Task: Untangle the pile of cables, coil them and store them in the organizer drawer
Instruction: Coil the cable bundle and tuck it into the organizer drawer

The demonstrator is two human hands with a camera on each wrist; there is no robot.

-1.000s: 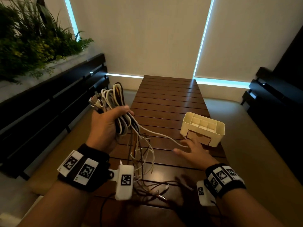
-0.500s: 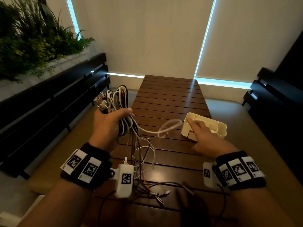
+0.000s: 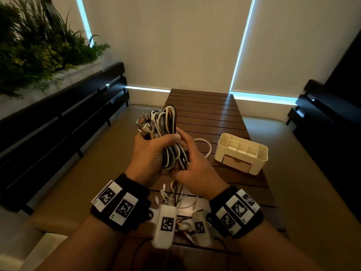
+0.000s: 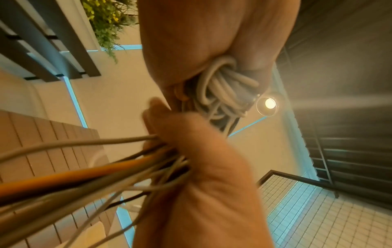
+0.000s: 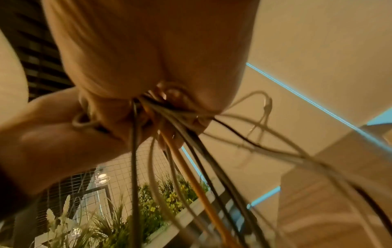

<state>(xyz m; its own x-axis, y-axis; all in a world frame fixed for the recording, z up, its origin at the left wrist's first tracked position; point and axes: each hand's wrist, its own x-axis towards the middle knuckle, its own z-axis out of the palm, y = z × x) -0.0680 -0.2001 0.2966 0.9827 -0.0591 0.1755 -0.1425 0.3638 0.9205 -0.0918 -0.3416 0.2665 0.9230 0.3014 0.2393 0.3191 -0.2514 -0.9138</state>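
A thick bundle of white, grey and black cables (image 3: 168,126) is held up over the near part of the slatted wooden table (image 3: 205,114). My left hand (image 3: 150,153) grips the bundle's middle, with plug ends sticking out above it. My right hand (image 3: 193,169) grips the same bundle just below and to the right. Loose strands (image 3: 172,194) hang from both hands toward the table. The left wrist view shows the left hand (image 4: 191,42) round looped white cable (image 4: 222,87). In the right wrist view, the right hand (image 5: 148,50) holds thin strands (image 5: 191,159), one of them orange. The cream organizer (image 3: 259,153) stands at the right, its drawer (image 3: 237,165) closed.
Dark slatted benches run along the left (image 3: 64,122) and the right (image 3: 322,114). A planter with green plants (image 3: 39,49) sits above the left bench. Pale window blinds (image 3: 166,45) close off the far end of the table.
My right hand left the organizer, came back left and now grips the bundle under my left hand. The left hand has shifted the bundle toward the centre.
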